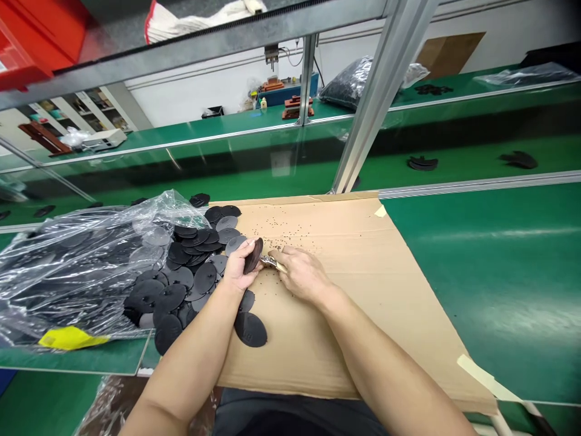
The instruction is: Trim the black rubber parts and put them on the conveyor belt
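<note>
My left hand (238, 266) is closed around a few black discs (253, 256), held on edge with their faces toward the right. In my right hand (302, 272) is a pair of cutting pliers (272, 261) with pale handles, its jaws at the rim of the discs. Small dark bits (281, 230) lie scattered over the cardboard sheet (363, 290) beneath and beyond both hands. A heap of loose black discs (181, 278) spreads to the left of my left hand. One single disc (251, 330) rests nearer to me on the cardboard.
A clear plastic bag (86, 260) full of discs lies at the left, with a yellow piece (72, 338) at its front. A slanting metal post (385, 97) rises behind the cardboard. Beyond it, a green conveyor belt (476, 145) carries several black parts. A red bin (40, 36) sits on the upper shelf.
</note>
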The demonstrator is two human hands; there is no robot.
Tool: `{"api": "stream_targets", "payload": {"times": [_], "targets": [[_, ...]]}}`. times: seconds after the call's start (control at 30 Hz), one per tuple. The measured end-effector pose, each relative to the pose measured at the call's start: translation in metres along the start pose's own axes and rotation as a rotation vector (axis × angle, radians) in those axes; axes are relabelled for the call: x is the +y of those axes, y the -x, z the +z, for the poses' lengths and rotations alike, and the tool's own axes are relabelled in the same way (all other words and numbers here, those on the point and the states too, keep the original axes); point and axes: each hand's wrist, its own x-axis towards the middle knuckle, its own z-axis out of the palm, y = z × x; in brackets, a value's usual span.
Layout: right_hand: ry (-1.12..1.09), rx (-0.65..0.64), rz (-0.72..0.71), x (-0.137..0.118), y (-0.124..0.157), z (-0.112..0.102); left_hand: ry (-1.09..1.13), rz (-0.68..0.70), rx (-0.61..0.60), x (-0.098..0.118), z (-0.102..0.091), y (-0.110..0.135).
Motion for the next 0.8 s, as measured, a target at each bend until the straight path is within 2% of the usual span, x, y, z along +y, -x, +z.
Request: {"api": "stream_targets", "payload": {"times": [0.17, 0.3, 0.37, 0.47, 0.57, 0.67, 0.8], "targets": [[0.035, -0.007, 0.014, -0.002, 0.001, 0.002, -0.009, 0.012, 0.025, 0.000, 0.000, -0.001], [-0.034, 0.057, 0.032, -0.001, 0.000, 0.008, 0.018, 0.015, 0.021, -0.001, 0.000, -0.002], [-0.103, 0.121, 0.071, 0.000, -0.001, 0.010, 0.065, 0.076, 0.039, -0.001, 0.000, -0.004], [-0.227, 0.160, 0.102, -0.002, 0.000, 0.007, 0.145, 0.263, 0.130, -0.003, -0.001, -0.008], [-0.337, -0.032, -0.086, -0.012, 0.004, 0.002, 0.195, 0.378, 0.152, -0.003, -0.002, -0.011], [-0.314, -0.256, -0.254, -0.028, 0.009, 0.004, 0.203, 0.389, 0.160, -0.003, -0.003, -0.011], [-0.228, -0.352, -0.319, -0.043, 0.012, 0.016, 0.195, 0.405, 0.177, -0.002, -0.003, -0.010]]}}
